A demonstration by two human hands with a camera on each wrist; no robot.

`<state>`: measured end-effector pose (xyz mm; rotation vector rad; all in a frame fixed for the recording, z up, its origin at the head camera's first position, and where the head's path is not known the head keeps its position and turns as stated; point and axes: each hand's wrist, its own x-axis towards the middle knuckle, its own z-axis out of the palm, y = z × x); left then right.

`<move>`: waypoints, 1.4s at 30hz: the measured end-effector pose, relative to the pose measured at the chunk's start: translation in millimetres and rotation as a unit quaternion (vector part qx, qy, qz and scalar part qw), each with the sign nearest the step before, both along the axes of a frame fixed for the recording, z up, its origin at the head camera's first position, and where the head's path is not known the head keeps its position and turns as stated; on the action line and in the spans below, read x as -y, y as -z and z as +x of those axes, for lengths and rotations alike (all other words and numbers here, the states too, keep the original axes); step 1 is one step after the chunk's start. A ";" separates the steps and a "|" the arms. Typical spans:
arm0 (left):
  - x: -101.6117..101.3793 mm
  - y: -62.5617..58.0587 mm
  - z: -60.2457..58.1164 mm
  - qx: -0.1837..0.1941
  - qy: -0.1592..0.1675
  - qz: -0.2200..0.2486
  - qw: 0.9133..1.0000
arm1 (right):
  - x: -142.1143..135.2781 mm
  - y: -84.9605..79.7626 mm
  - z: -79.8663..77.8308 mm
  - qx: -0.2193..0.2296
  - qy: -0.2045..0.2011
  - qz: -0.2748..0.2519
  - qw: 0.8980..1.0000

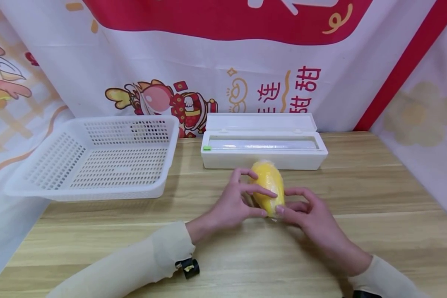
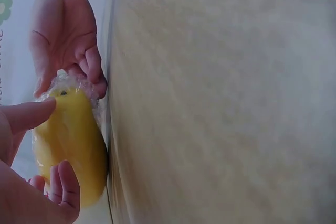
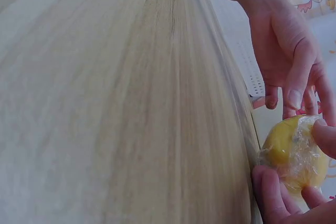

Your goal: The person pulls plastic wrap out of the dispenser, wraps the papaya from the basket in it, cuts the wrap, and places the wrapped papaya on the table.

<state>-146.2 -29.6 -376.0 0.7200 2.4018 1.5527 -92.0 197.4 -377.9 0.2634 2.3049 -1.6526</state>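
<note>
A yellow mango (image 1: 267,178) wrapped in clear cling film lies on the wooden table, its long axis pointing away from me. My left hand (image 1: 235,203) holds it from the left, with a finger across the top and the thumb at the near end. From the right, my right hand (image 1: 314,215) grips the near end, thumb on the film and fingers at the side. In the left wrist view, crumpled film (image 2: 65,81) gathers around a small dark spot on the mango's end. Wrinkled film (image 3: 304,148) also shows in the right wrist view.
Just behind the mango stands a long white cling film box (image 1: 227,160), its lid raised and a film roll (image 1: 264,144) inside. A white perforated basket (image 1: 167,165) sits at the left. Printed cloth (image 1: 193,49) hangs along the table's back.
</note>
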 end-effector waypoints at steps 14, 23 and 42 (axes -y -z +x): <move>-5.4 1.0 0.3 0.013 0.000 -0.019 1.000 | 9.0 -4.1 -1.9 0.017 0.014 -0.054 0.998; -9.8 -3.6 -6.1 0.042 -0.019 0.001 0.999 | 7.0 -1.4 -1.5 -0.026 -0.024 -0.042 0.998; -4.1 -3.2 -7.6 0.025 -0.023 0.000 0.999 | 9.8 5.7 -11.2 -0.156 -0.014 0.075 0.985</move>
